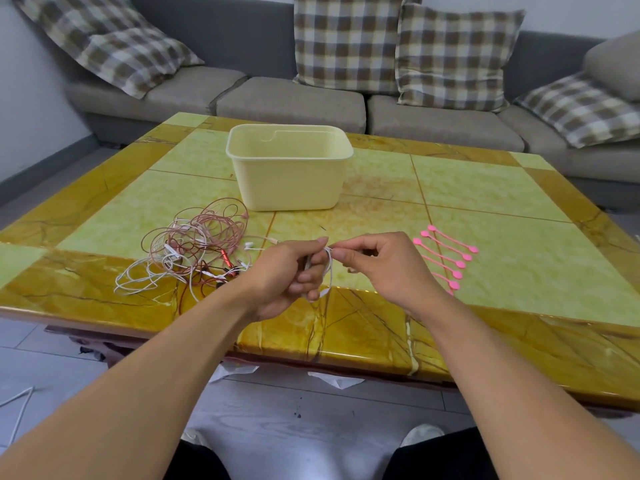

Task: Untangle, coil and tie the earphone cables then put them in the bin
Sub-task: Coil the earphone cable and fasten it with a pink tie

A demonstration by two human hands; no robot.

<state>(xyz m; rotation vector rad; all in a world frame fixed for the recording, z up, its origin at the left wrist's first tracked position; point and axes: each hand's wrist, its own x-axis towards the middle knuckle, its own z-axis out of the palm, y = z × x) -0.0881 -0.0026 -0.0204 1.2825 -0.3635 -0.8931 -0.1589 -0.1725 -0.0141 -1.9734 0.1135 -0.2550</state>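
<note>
**Inspector:** Nearest the camera, both hands meet above the table's (363,327) front edge. The left hand (287,275) has its fingers curled round a small coil of white cable (329,271); the loop hangs below its fingertips. The right hand (374,268) pinches the same cable at the top of the coil, thumb against forefinger.

**Clerk:** And the remaining earphones?

**Inspector:** A tangled pile of cables (194,251), pink, white and dark red, lies on the table just left of the left hand. One white strand runs from the pile toward the hands.

**Clerk:** Ties?

**Inspector:** A row of pink cable ties (446,258) lies flat to the right of the right hand, near but apart from it.

**Clerk:** The bin?

**Inspector:** The pale yellow bin (289,181) stands upright farther back, mid-table; its floor is hidden from view. Behind the table, a grey sofa (291,102) with checked cushions (346,43).
</note>
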